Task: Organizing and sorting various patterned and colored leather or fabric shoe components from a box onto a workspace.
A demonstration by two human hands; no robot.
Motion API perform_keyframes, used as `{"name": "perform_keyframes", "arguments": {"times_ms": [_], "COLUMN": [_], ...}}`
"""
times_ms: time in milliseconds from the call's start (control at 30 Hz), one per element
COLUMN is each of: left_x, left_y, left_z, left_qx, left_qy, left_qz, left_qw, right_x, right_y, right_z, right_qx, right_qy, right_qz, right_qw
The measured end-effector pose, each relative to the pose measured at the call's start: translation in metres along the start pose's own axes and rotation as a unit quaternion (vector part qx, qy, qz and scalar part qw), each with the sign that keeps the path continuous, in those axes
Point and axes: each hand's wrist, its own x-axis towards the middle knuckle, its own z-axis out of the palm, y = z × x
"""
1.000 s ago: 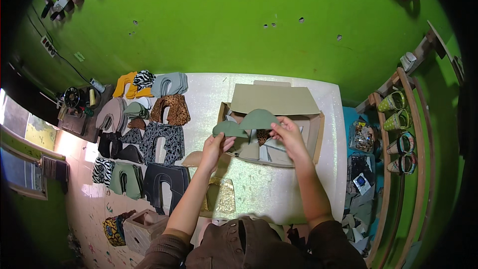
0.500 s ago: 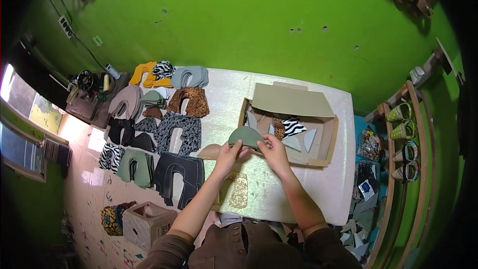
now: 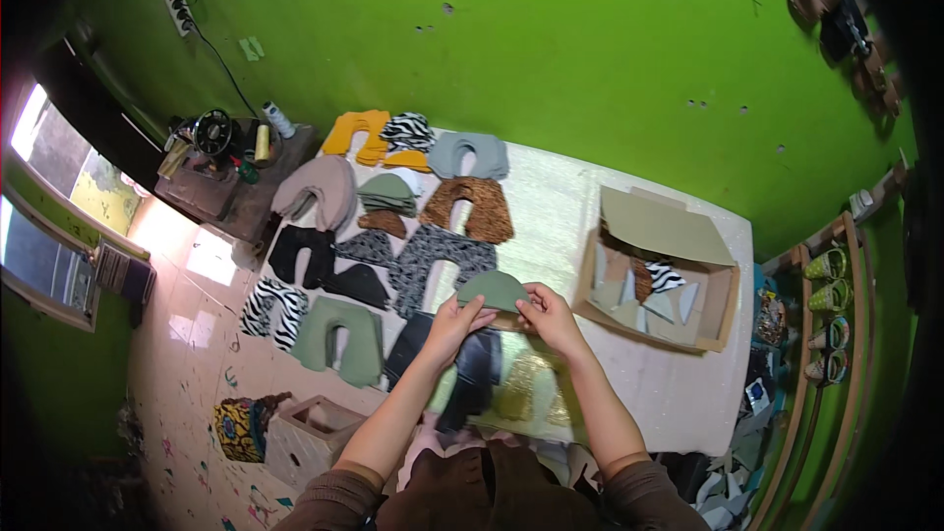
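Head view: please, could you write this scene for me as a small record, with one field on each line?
Left hand: grips the left part of green half-round material
Right hand: grips its right part
Layers held: cannot tell
Table: pale, with U-shaped pieces in several colours and patterns, mostly on its left
Carton: open, right of both hands; zebra-striped scrap inside
Far right: shoes
Wall: green

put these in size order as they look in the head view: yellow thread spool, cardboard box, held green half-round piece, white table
Largest to smallest:
1. White table
2. Cardboard box, flap included
3. Green half-round piece
4. Yellow thread spool
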Motion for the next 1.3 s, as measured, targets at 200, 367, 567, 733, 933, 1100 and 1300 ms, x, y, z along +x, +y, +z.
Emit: {"name": "perform_keyframes", "arguments": {"times_ms": [200,367,567,733,933,1100,1300], "left_x": [0.045,0.087,0.141,0.165,0.153,0.133,0.099], "left_y": [0.069,0.126,0.158,0.163,0.162,0.151,0.125], "left_z": [-0.116,-0.165,-0.193,-0.214,-0.215,-0.195,-0.142], "left_qx": [0.081,0.118,0.253,0.449,0.572,0.603,0.602], "left_qy": [0.019,0.038,0.08,0.12,0.154,0.157,0.089], "left_qz": [0.064,0.119,0.187,0.265,0.344,0.4,0.444], "left_qw": [0.994,0.985,0.946,0.845,0.729,0.672,0.658], "right_x": [0.091,0.158,0.227,0.242,0.233,0.207,0.153], "right_y": [0.005,-0.009,-0.006,-0.018,-0.016,-0.014,-0.007], "right_z": [0.084,0.134,0.155,0.172,0.175,0.166,0.169], "right_qx": [-0.016,-0.032,-0.223,-0.299,-0.437,-0.449,-0.448], "right_qy": [0.013,0.071,0.195,0.236,0.241,0.256,0.268], "right_qz": [-0.054,-0.07,-0.11,-0.122,-0.126,-0.176,-0.244], "right_qw": [0.998,0.994,0.949,0.917,0.857,0.838,0.817]}}
